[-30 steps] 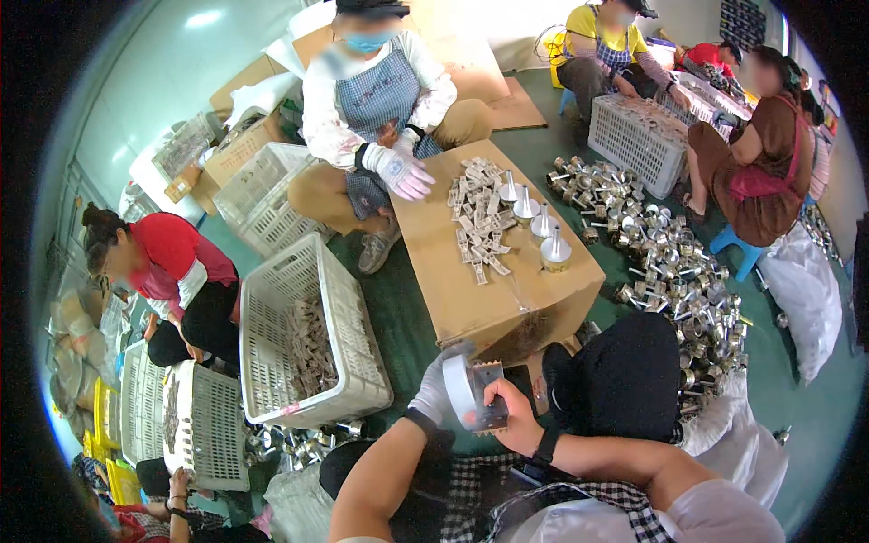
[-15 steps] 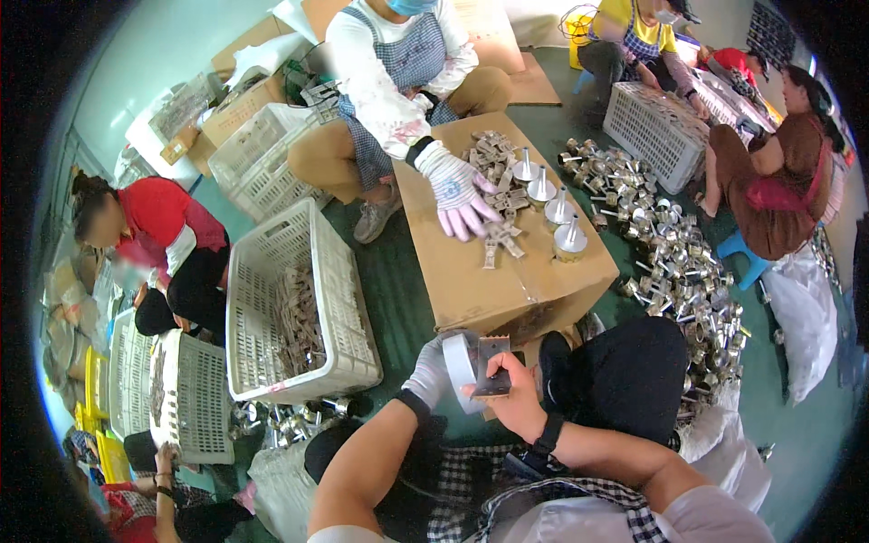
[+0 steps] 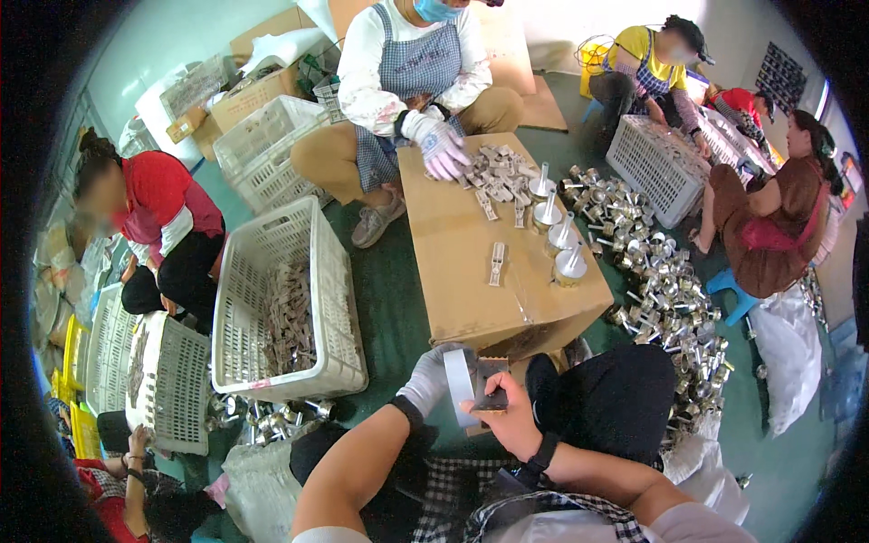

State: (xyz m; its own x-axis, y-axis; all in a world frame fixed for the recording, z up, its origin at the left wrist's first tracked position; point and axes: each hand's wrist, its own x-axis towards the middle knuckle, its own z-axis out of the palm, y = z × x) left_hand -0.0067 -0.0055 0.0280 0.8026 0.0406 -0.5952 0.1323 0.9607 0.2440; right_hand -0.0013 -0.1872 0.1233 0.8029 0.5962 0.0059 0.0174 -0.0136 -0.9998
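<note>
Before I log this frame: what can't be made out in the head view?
Head view:
Left hand: fingertips hidden behind the white roll.
Right hand: some fingers hidden by the dark plate.
Co-worker behind the cardboard box: top of head cut off by the upper edge.
White sack: contents hidden by its own wall.
Dark wall board: details too small.

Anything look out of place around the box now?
One small metal part lies alone on the cardboard box, apart from the pile. Stemmed metal pieces also lie loose across the floor, which looks untidy, perhaps deliberate.
</note>
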